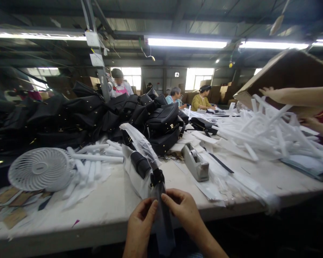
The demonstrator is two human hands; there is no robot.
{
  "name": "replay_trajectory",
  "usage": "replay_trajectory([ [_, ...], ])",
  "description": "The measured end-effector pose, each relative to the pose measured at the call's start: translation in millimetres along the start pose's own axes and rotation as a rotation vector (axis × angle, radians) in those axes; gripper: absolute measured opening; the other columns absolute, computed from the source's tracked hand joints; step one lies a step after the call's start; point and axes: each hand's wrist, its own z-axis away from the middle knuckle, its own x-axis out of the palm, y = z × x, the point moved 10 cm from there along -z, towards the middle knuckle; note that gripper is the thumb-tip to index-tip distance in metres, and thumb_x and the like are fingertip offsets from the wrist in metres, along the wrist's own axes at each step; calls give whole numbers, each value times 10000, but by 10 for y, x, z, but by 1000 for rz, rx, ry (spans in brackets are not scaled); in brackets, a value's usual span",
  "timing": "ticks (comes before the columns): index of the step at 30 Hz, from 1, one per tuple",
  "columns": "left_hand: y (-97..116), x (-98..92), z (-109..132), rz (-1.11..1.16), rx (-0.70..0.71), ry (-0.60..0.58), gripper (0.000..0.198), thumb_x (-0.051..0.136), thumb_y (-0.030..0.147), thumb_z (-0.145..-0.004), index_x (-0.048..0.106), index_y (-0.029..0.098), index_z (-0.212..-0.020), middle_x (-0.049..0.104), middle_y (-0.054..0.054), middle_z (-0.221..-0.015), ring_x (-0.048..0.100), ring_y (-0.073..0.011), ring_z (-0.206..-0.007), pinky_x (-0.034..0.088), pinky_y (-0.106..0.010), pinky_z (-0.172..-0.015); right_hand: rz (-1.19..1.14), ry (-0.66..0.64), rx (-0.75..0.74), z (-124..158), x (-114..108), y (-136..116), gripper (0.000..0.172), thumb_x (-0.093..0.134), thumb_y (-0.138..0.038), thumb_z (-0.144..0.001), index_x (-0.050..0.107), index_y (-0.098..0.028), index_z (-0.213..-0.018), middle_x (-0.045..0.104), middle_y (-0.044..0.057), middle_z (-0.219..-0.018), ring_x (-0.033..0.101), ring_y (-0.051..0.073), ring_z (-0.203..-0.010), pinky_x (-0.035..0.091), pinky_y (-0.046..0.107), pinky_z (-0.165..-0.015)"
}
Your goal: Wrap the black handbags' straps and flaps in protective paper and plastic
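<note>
A black handbag (140, 164), partly covered by white wrapping (133, 179), stands at the table's front edge. From its side ring a black strap (165, 218) hangs toward me, with a clear plastic sleeve (161, 240) around its lower part. My left hand (142, 219) is closed in a pinch at the left side of the sleeve. On the other side, my right hand (181, 206) pinches the sleeved strap between thumb and fingers. The strap's lower end is blurred near my lap.
A grey tape dispenser (197, 163) stands right of the bag, a white fan (40, 168) left. Black bags (161, 122) are piled behind. At right, a co-worker's arms (298, 96) tilt a cardboard box (280, 75) over white foam tubes (271, 132). Several people sit or stand farther back.
</note>
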Motion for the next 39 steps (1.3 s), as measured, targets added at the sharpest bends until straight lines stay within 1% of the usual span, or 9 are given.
replay_trajectory([
  [3, 120, 38, -46, 32, 23, 27, 448, 808, 510, -646, 735, 161, -917, 753, -64, -897, 692, -228, -869, 530, -260, -721, -7, -6, -4, -56, 5, -47, 380, 688, -494, -800, 760, -128, -868, 629, 16, -592, 483, 100, -471, 359, 209, -447],
  [7, 150, 60, -35, 90, 36, 22, 429, 797, 485, -675, 729, 156, -942, 754, -70, -907, 695, -238, -880, 527, -259, -718, -50, -50, 0, -39, 71, -88, 391, 695, -495, -801, 763, -117, -870, 596, 4, -577, 459, 87, -465, 341, 199, -435],
  [12, 116, -163, 71, 113, 40, 71, 402, 788, 464, -702, 705, 168, -962, 751, -67, -912, 703, -240, -858, 538, -263, -698, -217, -128, 70, 80, 332, -14, 420, 698, -525, -801, 768, -124, -904, 582, -2, -600, 423, 67, -478, 319, 186, -440],
  [19, 248, -416, 146, 186, 26, 117, 422, 812, 460, -669, 699, 164, -949, 754, -57, -884, 711, -215, -766, 560, -277, -715, -246, -151, 28, 217, 686, -68, 400, 667, -518, -836, 784, -147, -933, 620, 12, -638, 463, 91, -540, 352, 192, -474],
  [24, 283, -502, 141, 241, 61, 181, 342, 794, 424, -709, 683, 171, -911, 734, -10, -799, 685, -155, -680, 533, -201, -612, -190, -121, 2, 223, 688, -133, 400, 685, -510, -816, 788, -141, -931, 675, 43, -700, 517, 118, -561, 405, 217, -504],
  [28, 309, -443, 157, 275, 64, 170, 337, 759, 445, -746, 659, 173, -917, 704, 11, -726, 649, -125, -588, 518, -188, -547, -98, -116, 31, 158, 667, -142, 423, 679, -527, -808, 791, -123, -863, 645, 32, -597, 500, 106, -488, 382, 212, -464],
  [31, 334, -421, 173, 253, 40, 148, 403, 766, 469, -727, 650, 165, -965, 709, -8, -738, 651, -143, -570, 511, -203, -501, -65, -69, 23, 143, 647, -164, 410, 688, -515, -800, 782, -117, -802, 617, 21, -542, 499, 102, -453, 365, 203, -437],
  [35, 310, -414, 181, 279, 16, 81, 453, 778, 451, -722, 631, 173, -1048, 729, -44, -862, 682, -168, -655, 527, -223, -554, -57, 19, 25, 182, 636, -159, 411, 685, -518, -796, 756, -115, -757, 585, 5, -509, 490, 98, -424, 366, 201, -424],
  [39, 271, -428, 173, 210, 34, 42, 362, 778, 417, -731, 660, 155, -950, 723, -42, -824, 685, -177, -696, 522, -224, -596, -53, 45, 16, 203, 652, -163, 407, 680, -519, -799, 723, -122, -719, 579, 1, -500, 508, 105, -431, 388, 200, -435],
])
